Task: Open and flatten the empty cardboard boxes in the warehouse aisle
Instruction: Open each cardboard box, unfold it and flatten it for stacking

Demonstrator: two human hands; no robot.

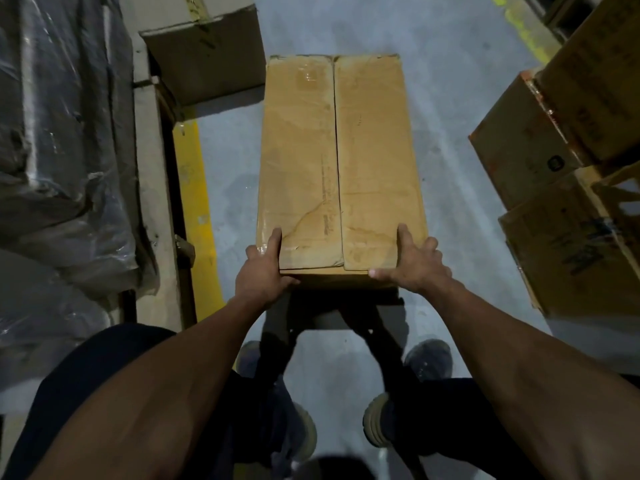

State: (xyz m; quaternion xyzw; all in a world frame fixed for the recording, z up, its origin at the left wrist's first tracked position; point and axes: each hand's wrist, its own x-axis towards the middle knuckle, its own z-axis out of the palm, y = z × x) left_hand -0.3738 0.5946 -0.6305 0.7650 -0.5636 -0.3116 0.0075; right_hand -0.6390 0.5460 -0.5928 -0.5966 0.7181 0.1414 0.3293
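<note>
Two hands: both of yours sit at the near end of one cardboard box [341, 161], each on its own corner.
Left grip: your left hand [265, 268] clamps the near left corner, one finger laid along the top flap and the thumb tucked under the front edge.
Right grip: your right hand [417, 261] rests on the near right corner with fingers spread and mostly straight, thumb reaching along the front edge; it presses more than it clutches.
Box position: it lies lengthwise away from you over the aisle floor [235, 188], its near end just ahead of your shoes [377, 422]; whether it rests fully on the floor or is partly lifted, I cannot tell.
Box state: the two top flaps meet along a centre seam [337, 161] and look closed, with worn tape traces on the left flap.
Progress: by this view, this box is neither opened nor flattened, so the work on it is all ahead.
What is left: part the seam, fold out the flaps, then collapse the walls.
More to do: other boxes [554, 143] stand stacked at your right, and a further box [207, 53] sits at the far left.
Surroundings: plastic-wrapped goods [59, 133] line the left side beside a yellow floor stripe [194, 188].
</note>
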